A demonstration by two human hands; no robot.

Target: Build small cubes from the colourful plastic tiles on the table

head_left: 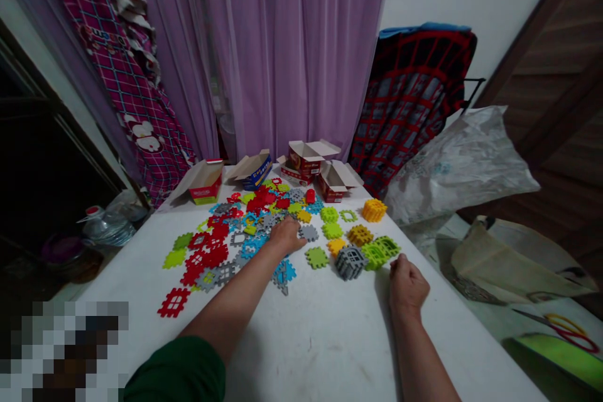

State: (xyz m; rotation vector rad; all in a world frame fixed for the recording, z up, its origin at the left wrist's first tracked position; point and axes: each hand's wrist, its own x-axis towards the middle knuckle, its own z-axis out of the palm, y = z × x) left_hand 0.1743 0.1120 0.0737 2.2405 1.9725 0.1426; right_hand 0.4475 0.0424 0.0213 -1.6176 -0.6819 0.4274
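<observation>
My left hand reaches over a spread of plastic interlocking building tiles with notched edges, its thumb held out to the side and its fingertips partly hidden. Beside the thumb lies a grey gear-edged tile. Red tiles and blue tiles lie around and left of this hand. My right hand rests as a closed fist near the table's right edge, with nothing visible in it. Close to it stand a green stack of tiles and a grey stack. Yellow stacks are farther back.
Open cardboard boxes, among them a red one and a blue one, line the back of the white table. A plastic bag hangs at the right. Scissors lie beyond the right edge. Purple curtains hang behind.
</observation>
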